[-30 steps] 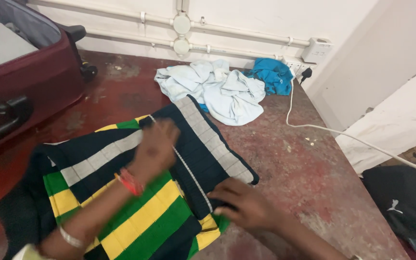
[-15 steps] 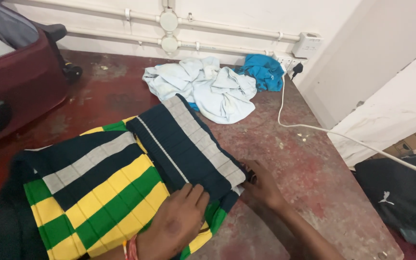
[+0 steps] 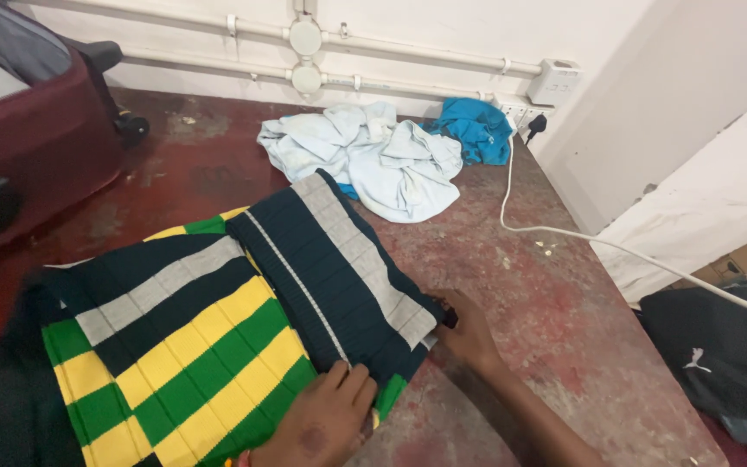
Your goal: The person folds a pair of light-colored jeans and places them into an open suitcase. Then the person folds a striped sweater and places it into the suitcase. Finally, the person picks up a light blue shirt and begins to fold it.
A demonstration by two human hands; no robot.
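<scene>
A knitted garment [image 3: 175, 329] striped in dark navy, grey, yellow and green lies flat on a worn red surface [image 3: 512, 285]. One part is folded over the rest as a navy and grey band [image 3: 339, 259]. My left hand [image 3: 317, 424] presses flat on the near edge of that folded band, fingers together. My right hand [image 3: 469, 333] pinches the band's right corner at the garment's edge.
A crumpled pale blue cloth [image 3: 373, 160] and a bright blue cloth [image 3: 477, 130] lie at the back by the wall. A maroon suitcase [image 3: 28, 138] stands open at the left. A white cable [image 3: 616, 246] runs from wall sockets. A black bag [image 3: 728, 355] sits at the right.
My left hand drew back from the garment's middle to its near edge. My right hand shifted right onto the folded band's corner. The fold now lies flatter.
</scene>
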